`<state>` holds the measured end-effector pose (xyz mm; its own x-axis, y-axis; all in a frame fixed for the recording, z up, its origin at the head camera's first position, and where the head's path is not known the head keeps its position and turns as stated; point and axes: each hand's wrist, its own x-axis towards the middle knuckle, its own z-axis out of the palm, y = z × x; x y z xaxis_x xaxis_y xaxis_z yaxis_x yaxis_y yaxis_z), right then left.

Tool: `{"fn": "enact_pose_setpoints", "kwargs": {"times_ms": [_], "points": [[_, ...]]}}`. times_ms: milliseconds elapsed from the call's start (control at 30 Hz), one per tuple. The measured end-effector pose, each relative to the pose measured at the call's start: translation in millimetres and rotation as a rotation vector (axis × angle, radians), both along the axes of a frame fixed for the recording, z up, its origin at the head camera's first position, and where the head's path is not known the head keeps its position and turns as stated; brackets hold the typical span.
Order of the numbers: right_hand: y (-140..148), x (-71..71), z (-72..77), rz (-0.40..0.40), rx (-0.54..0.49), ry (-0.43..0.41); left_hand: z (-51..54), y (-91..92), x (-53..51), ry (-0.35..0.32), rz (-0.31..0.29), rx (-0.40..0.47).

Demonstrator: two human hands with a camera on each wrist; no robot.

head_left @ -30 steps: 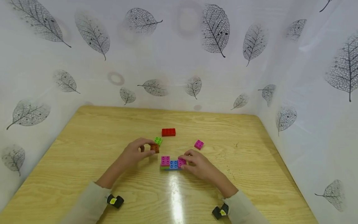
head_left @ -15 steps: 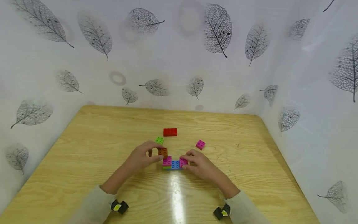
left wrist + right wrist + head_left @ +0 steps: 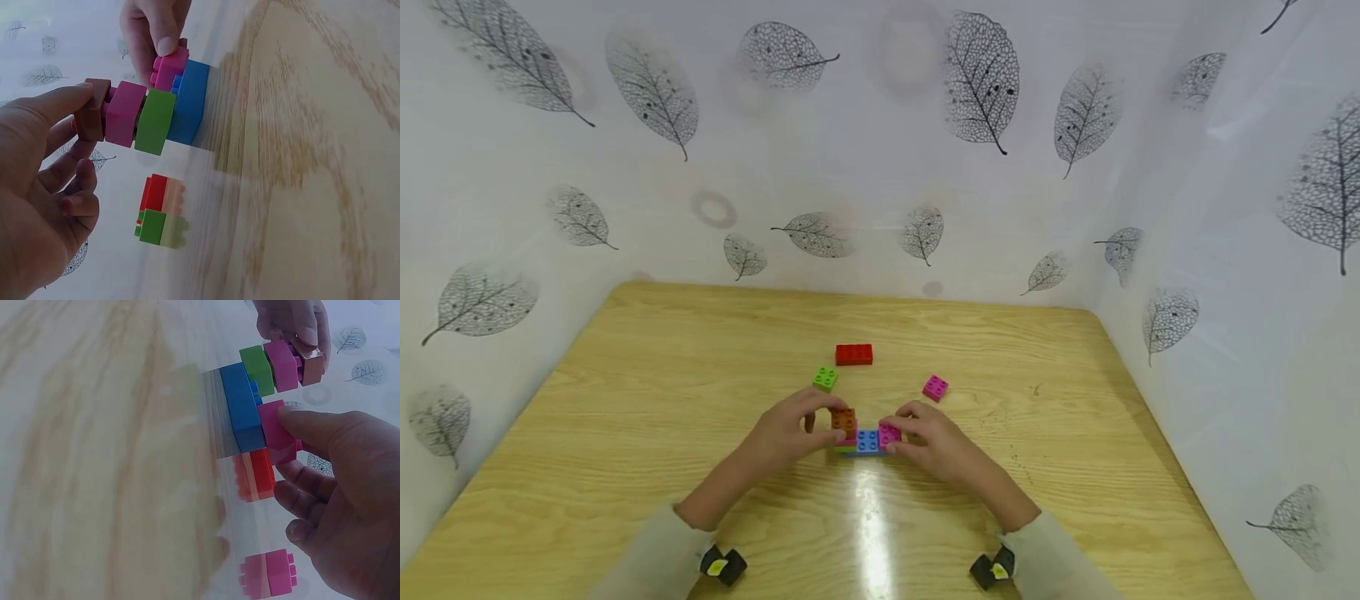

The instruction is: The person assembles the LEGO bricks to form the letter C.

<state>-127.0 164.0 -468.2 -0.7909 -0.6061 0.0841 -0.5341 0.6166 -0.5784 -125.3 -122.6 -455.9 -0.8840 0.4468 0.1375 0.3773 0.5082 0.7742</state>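
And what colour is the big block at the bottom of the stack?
The bottom block is blue, clearest in the left wrist view.

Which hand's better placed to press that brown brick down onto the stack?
Probably the left hand: it pinches the brown brick atop the pink-and-green stack, while the right hand grips another pink brick at the blue brick's other end.

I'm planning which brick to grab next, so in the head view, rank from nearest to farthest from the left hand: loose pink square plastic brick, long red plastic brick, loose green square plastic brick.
1. Loose green brick: just beyond the left hand.
2. Long red brick: farther back, slightly right.
3. Loose pink brick: off right, beyond the right hand.
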Motion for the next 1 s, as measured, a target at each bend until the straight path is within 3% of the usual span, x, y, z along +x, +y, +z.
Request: {"fn": "enact_pose_setpoints", "kwargs": {"times_ms": [267,533,1000], "points": [[-1.2,-0.2,-0.4,-0.006,-0.002,-0.010,-1.1,1.0,2.1,-0.016,0.017,-0.027],[-1.3,0.8,-0.1,0.003,0.000,0.009,4.6,4.0,4.5,-0.004,0.039,-0.090],[0.3,0.7,-0.8,-0.015,0.015,-0.026,0.3,4.4,3.9,0.024,0.025,-0.060]]}}
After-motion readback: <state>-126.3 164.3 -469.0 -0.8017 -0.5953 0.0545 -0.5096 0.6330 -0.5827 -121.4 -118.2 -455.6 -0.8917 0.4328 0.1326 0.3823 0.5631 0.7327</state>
